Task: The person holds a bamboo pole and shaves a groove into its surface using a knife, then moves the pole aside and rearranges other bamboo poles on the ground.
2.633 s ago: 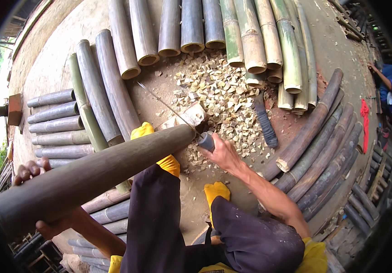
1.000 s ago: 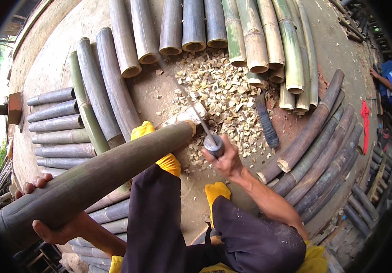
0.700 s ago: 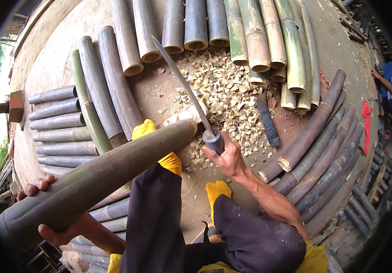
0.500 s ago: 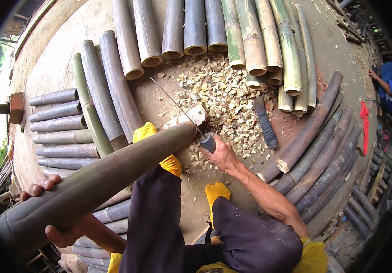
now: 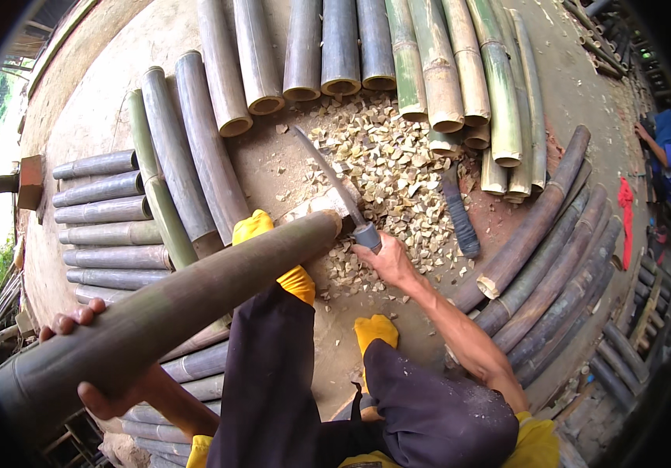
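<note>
A thick, dark bamboo pole (image 5: 171, 300) slants across from the lower left, its far end beside a pale wooden block (image 5: 304, 206). My left hand (image 5: 121, 394) is wrapped around the near part of the pole, thumb on the closer side and fingertips over the other. In my right hand (image 5: 390, 261) is the dark handle of a machete (image 5: 331, 173), just past the pole's far end. The long blade points away and to the left, over the block and wood chips (image 5: 401, 168). My fingers are closed around the handle.
Cut bamboo lengths (image 5: 302, 54) are lined up at the back, with more poles (image 5: 105, 210) at left and others (image 5: 546, 234) at right. A dark wrapped handle (image 5: 460, 218) lies on the chips. My yellow-covered feet (image 5: 374, 331) are close by. Another person (image 5: 667, 152) is at far right.
The machete has turned so that its blade shows more of its flat side, and its tip has swung right. My right hand has shifted slightly right. My left hand stays on the bamboo pole.
</note>
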Available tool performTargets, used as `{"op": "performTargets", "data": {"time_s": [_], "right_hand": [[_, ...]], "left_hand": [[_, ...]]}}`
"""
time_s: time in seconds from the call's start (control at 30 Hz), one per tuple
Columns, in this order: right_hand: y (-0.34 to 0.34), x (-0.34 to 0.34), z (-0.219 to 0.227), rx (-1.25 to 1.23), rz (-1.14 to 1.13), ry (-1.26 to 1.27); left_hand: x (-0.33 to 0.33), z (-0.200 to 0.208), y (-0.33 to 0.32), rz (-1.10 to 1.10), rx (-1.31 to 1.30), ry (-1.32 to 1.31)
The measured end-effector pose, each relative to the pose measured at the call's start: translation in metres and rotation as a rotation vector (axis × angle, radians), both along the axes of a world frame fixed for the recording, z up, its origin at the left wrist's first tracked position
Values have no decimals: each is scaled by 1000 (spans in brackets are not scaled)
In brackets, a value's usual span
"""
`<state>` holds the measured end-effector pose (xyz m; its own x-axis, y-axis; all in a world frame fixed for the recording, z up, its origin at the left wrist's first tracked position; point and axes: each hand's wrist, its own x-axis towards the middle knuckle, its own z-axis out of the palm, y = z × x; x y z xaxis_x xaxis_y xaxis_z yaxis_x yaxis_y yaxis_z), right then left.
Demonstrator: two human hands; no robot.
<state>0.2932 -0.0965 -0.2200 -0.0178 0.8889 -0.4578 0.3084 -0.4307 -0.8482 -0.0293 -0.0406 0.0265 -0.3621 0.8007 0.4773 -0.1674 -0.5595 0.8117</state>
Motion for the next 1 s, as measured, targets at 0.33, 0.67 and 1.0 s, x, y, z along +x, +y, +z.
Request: {"op": "performTargets", "data": {"time_s": [0.33, 0.67, 1.0], "right_hand": [[-18, 10, 37, 200, -78, -416], [-48, -3, 156, 476, 361, -663], [-196, 57, 170, 164, -312, -313]], "left_hand": [[-44, -74, 22, 356, -421, -452], [26, -74, 23, -73, -638, -562], [7, -94, -24, -300, -721, 267]]}}
